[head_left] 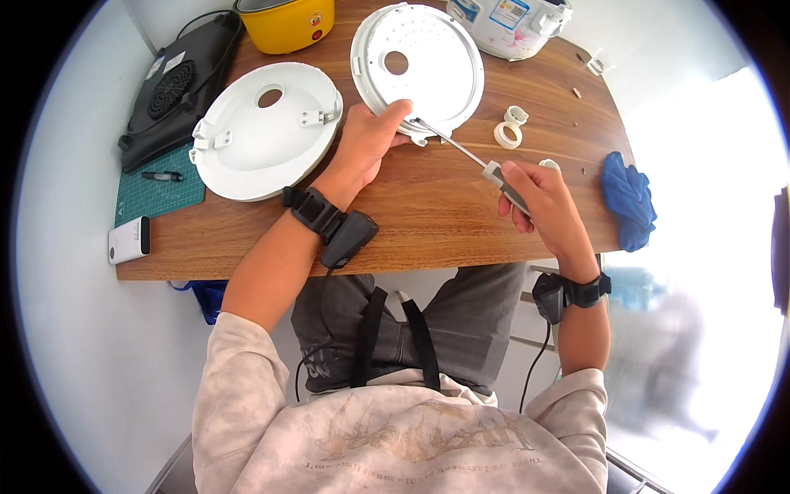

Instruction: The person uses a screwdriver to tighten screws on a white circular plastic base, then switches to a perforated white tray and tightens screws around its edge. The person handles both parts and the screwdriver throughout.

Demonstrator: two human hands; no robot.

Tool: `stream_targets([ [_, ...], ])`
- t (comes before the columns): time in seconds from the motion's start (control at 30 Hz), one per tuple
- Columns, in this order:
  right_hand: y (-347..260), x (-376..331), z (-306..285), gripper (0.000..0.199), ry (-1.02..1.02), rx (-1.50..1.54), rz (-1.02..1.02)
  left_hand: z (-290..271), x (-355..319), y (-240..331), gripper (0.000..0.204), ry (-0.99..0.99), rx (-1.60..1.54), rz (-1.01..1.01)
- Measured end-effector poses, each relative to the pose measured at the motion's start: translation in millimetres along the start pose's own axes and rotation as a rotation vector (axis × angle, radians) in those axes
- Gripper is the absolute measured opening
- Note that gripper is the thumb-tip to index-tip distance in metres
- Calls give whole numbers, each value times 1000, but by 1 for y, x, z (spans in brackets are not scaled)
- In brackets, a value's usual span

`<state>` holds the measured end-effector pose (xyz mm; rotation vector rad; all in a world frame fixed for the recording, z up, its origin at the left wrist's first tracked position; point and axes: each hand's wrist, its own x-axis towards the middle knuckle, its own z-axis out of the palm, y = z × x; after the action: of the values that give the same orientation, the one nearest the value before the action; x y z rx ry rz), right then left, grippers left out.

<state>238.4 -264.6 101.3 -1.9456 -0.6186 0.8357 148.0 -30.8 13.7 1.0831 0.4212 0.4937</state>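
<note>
With my left hand [369,142] I grip the near edge of a round white plastic lid plate [436,62], thumb on its top face. The plate has a round hole and many small dimples. My right hand [539,202] is wrapped round the grey-and-white handle of a screwdriver [461,148]. Its shaft points up and left, and the tip meets the plate's near edge beside my left thumb. Left of my left hand lies a larger white lid shell [255,156], its inside facing up, with a hole and small brackets.
On the wooden table [411,222] are white rings [508,135], a blue cloth [628,200] and a white cooker body [514,29]. A yellow pot [284,25], black hot plate [177,90], green cutting mat [160,198], black pen [162,176] and white power bank [130,240] stand leftward.
</note>
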Motion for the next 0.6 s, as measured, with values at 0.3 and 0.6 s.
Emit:
stream_targets([
  [0.3,-12,-5,0,43,-99,33,126,1,-1,-4,35,56,64,127],
  [0.6,-14,-12,-5,47,-261,252,240,-1,-1,-11,32,81,380,383],
])
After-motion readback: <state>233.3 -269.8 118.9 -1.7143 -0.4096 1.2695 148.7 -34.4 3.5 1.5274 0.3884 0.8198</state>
